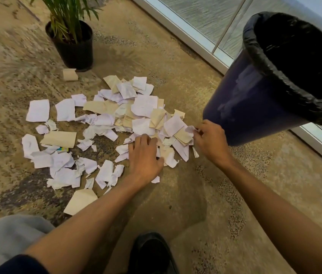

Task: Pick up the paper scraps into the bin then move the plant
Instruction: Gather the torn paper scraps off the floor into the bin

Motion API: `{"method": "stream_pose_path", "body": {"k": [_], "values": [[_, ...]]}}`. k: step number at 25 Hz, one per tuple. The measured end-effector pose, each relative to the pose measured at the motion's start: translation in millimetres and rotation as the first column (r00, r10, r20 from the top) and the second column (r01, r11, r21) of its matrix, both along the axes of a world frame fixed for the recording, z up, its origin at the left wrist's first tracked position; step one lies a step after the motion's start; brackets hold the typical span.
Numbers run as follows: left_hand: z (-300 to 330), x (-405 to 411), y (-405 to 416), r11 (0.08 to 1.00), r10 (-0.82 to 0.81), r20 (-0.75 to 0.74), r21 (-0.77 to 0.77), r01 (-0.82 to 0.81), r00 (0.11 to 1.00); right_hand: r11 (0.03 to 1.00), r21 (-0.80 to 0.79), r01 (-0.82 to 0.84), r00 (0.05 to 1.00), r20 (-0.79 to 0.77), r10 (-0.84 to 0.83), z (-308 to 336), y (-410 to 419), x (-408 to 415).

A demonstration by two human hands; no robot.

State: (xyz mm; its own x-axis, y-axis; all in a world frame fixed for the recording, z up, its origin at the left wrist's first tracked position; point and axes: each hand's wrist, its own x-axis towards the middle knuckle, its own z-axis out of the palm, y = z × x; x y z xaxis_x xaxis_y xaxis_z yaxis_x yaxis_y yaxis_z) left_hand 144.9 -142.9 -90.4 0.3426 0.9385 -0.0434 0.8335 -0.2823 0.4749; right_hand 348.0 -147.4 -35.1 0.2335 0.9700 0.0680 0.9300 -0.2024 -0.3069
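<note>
Several white and tan paper scraps (116,119) lie spread over the carpet in the middle of the head view. My left hand (144,157) rests palm down on the near edge of the pile, fingers curling into the scraps. My right hand (209,141) pinches a white scrap at the pile's right edge. A dark blue bin (255,99) with a black liner stands just right of my right hand, its mouth facing me. A green plant in a black pot (75,48) stands behind the pile at the upper left.
A glass wall with a pale metal frame (191,36) runs diagonally behind the bin. My grey-trousered knee (7,240) and a black shoe (152,252) are at the bottom. A tan scrap (70,74) lies next to the pot.
</note>
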Motion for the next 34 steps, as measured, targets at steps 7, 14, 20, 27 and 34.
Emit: {"method": "stream_pose_path", "body": {"k": [7, 14, 20, 27, 34], "values": [[-6, 4, 0, 0.997, -0.007, -0.128, 0.077, 0.017, 0.992, 0.935, -0.320, -0.154, 0.922, 0.294, 0.252, -29, 7, -4], [-6, 8, 1, 0.996, -0.085, 0.003, 0.021, 0.085, 0.996, 0.935, -0.254, -0.249, 0.914, 0.257, 0.314, -25, 2, -8], [23, -10, 30, 0.966, 0.142, 0.291, -0.251, -0.068, 0.946, 0.974, -0.011, -0.228, 0.972, -0.066, 0.227, -1, -4, -16], [16, -33, 66, 0.965, 0.173, 0.202, -0.230, -0.125, 0.964, 0.955, -0.215, -0.205, 0.728, -0.686, 0.002, 17, 19, -1], [-1, -30, 58, 0.995, 0.100, 0.126, 0.015, -0.102, 0.987, 0.941, -0.300, -0.158, 0.901, -0.433, 0.013, -18, 50, 6]]}}
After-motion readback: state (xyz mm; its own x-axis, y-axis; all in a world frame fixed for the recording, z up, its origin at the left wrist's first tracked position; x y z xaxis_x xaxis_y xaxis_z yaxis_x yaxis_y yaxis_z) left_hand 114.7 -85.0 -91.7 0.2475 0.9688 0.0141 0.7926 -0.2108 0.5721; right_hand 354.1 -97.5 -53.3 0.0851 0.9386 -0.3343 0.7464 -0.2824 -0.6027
